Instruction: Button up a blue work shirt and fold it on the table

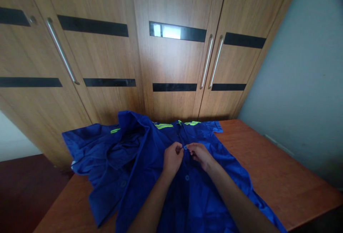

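garment of blue cloth with yellow-green stripes (195, 201) lies spread across the reddish-brown wooden table (270, 186), and here the left hand (173, 157) pinches its front edge while the right hand (200, 153), fingertips closed, nips a small round pale-blue button (185, 147).

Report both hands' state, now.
Left hand: closed, fingertips pinched beside the button; exact hold unclear.
Right hand: closed, fingertips pinched at the button's other side; exact hold unclear.
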`<state>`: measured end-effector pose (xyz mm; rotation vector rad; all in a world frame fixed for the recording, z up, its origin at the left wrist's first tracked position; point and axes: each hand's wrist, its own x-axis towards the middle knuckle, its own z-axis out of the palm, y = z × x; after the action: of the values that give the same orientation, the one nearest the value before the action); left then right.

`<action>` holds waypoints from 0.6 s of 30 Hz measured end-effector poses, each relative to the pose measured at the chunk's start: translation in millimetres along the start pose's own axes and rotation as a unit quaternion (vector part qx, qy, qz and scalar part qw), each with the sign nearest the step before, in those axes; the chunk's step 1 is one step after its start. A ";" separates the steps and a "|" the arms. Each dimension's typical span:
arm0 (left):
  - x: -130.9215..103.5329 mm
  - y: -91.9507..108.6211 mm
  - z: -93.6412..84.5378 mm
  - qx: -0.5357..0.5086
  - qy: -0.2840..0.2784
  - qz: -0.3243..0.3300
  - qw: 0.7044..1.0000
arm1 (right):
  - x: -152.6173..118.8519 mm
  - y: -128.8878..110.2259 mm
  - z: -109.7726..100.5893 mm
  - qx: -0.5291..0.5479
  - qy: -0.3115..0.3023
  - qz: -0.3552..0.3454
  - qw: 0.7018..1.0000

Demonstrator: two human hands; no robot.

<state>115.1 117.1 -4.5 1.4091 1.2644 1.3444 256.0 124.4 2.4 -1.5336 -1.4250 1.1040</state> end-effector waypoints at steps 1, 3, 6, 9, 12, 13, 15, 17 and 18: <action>0.5 -1.5 -0.1 -0.003 0.001 -0.002 1.000 | 0.2 0.7 -0.5 -0.012 -0.001 -0.008 1.000; 1.9 -5.0 -0.1 -0.016 0.004 -0.013 1.000 | 0.3 2.3 -0.9 -0.045 0.005 -0.031 0.999; 3.3 -9.0 -0.3 -0.048 0.008 -0.036 0.998 | -2.7 4.4 -0.5 -0.107 0.022 -0.064 0.992; 3.2 -8.9 -1.2 -0.082 -0.003 -0.055 0.995 | -9.1 5.7 -0.2 -0.155 0.018 -0.084 0.984; 2.7 -6.2 -2.5 -0.111 -0.020 -0.066 0.991 | -13.7 6.8 -3.5 -0.175 0.005 -0.103 0.979; 2.6 -5.2 -3.0 -0.119 -0.022 -0.068 0.990 | -14.3 7.2 -6.0 -0.175 0.002 -0.110 0.978; 2.5 -3.9 -3.7 -0.133 -0.021 -0.070 0.988 | -15.1 7.6 -12.6 -0.167 -0.006 -0.121 0.978; 2.2 -3.3 -3.7 -0.142 -0.015 -0.070 0.987 | -16.2 6.9 -20.4 -0.153 -0.013 -0.125 0.980; 2.0 -3.3 -3.5 -0.144 -0.011 -0.069 0.987 | -17.2 6.0 -24.2 -0.142 -0.015 -0.124 0.982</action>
<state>111.1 119.3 -6.9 1.1129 1.0824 1.3514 280.7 107.4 6.7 -1.4833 -1.8008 0.8017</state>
